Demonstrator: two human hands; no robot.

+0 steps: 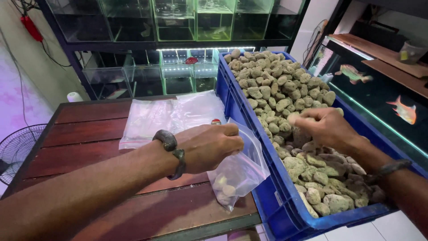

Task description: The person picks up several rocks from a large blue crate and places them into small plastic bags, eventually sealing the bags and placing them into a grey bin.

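Left hand (pixel 209 147) pinches open a crinkly clear plastic bag (pixel 240 172) holding a few pebbles at the slatted wooden table (pixel 89 134) edge, while right hand (pixel 323 127) grips what looks like one rough porous pebble (pixel 293 117) above the blue plastic crate (pixel 276 201) of them.

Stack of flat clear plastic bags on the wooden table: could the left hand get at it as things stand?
Probably not right away: the left hand is pinching a clear plastic bag holding a few stones. The stack of flat clear plastic bags lies uncovered just beyond it.
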